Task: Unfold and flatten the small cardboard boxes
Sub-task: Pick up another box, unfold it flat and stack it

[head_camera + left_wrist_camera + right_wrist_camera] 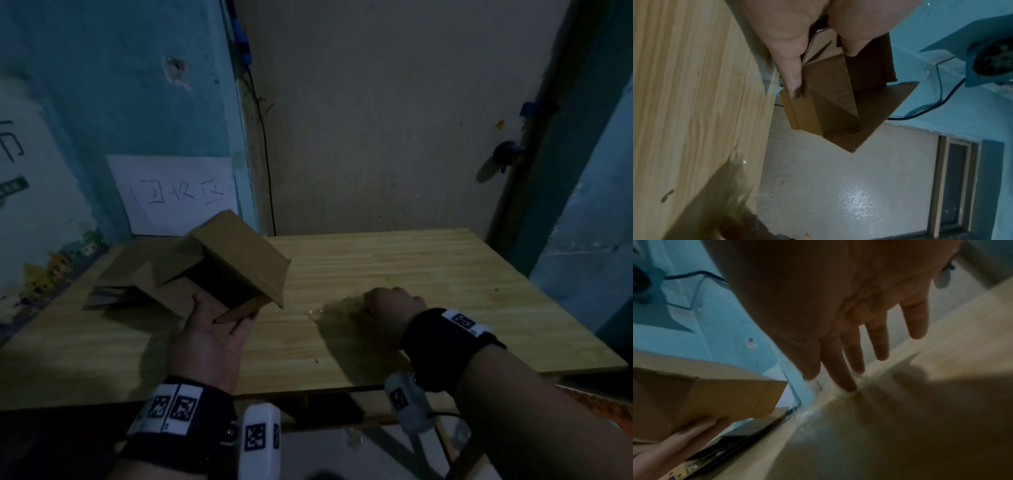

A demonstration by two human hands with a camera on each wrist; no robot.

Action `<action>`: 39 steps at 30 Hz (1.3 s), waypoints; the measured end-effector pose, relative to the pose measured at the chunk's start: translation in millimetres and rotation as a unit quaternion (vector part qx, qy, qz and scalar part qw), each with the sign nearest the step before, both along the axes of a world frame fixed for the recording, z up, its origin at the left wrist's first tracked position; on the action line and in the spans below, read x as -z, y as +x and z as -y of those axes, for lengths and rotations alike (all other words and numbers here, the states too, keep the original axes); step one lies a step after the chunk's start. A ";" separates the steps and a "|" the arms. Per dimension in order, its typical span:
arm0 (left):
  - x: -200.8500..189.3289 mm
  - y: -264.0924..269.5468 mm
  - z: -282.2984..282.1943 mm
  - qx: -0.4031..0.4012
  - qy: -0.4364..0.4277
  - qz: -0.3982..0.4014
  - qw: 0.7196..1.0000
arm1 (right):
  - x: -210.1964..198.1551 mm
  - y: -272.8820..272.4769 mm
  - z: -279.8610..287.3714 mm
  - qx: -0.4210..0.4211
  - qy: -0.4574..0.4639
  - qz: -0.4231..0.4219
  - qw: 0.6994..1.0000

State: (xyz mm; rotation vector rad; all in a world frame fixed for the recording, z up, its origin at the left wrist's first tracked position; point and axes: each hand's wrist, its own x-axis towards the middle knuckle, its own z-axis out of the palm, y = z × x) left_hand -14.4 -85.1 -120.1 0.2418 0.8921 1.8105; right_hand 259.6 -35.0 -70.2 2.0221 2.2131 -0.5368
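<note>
Dim room, teal wall (102,68), wooden table (411,274)

Left hand (209,339): my palm up, thumb and fingers (791,78) clamped round what they hold.
Right hand (394,301): my palm down, fingers (838,363) straight, holding nothing.

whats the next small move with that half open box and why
Probably bring the right hand over to the cardboard box. The left hand alone holds it in the air, part unfolded, while the right hand hangs open over the table, holding nothing. Flattening likely needs both.
</note>
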 end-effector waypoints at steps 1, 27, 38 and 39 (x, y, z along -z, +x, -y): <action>1.1 -0.5 -1.0 0.010 0.006 0.009 1.000 | 2.4 -0.4 -1.2 0.001 -0.002 0.002 1.000; -40.7 33.1 36.5 -0.138 0.037 -0.628 0.765 | -29.3 -59.4 52.1 -0.081 0.238 -0.283 0.925; -77.8 20.7 22.6 -0.026 -0.022 -0.794 0.607 | -31.9 -61.3 49.7 -0.066 0.303 -0.220 0.925; -73.1 19.9 22.9 -0.045 -0.012 -0.756 0.653 | -29.9 -58.6 48.5 -0.045 0.315 -0.220 0.922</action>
